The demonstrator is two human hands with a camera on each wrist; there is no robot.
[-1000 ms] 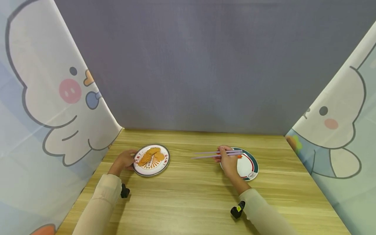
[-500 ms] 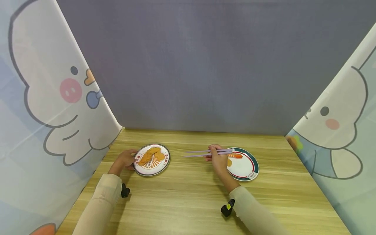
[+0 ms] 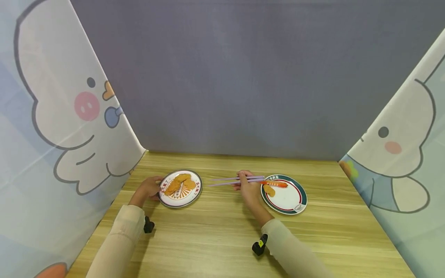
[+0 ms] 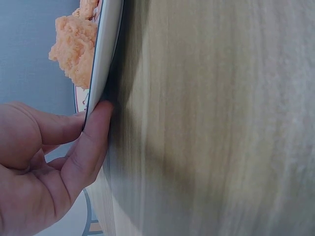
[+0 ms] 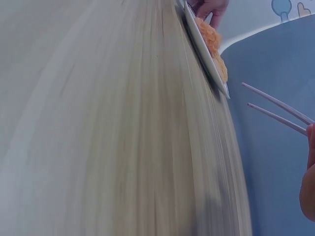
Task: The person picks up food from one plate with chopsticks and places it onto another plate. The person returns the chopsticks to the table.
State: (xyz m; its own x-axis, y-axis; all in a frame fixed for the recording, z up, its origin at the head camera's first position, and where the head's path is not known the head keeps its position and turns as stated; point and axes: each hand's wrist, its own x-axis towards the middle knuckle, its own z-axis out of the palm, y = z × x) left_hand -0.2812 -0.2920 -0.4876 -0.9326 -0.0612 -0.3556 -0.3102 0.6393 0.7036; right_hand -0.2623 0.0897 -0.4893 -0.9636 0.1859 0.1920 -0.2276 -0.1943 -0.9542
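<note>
First, backdrop (image 3: pixel 222 77): plain grey, upright along the far edge, filling the upper middle of the head view.
Side panels (image 3: pixel 386 177): pale blue and white, printed with cartoon figures, flanking left and right.
Surface (image 3: pixel 208 243): light wood grain, spread beneath both plates.
Sleeves (image 3: pixel 118 239): cream, reaching in from the near edge, one on each side.
Right plate (image 3: pixel 301 193): flat on the surface, white with a green rim and a red line inside it.
Left plate (image 3: pixel 198 187): well apart from the right plate, white with a dark edge, red lettering and an orange sunburst print.
Left hand (image 3: pixel 147 188): at the left edge of the left plate, pinching its rim, thumb above and fingers beneath.
Right hand (image 3: pixel 247 189): between the plates, nearer the right one, above the surface, fingers curled round the chopsticks (image 5: pixel 279 103).
Chopsticks: pale purple, pointing left, tips slightly parted and near the left plate's right edge.
Fried pieces (image 3: pixel 189 184): golden brown, close together across the middle of the left plate.
Prawn (image 3: pixel 276 184): orange-red with pale bands, lying on the far part of the right plate.
Nugget (image 3: pixel 268 190): golden, just beside the prawn, near the left rim.
</note>
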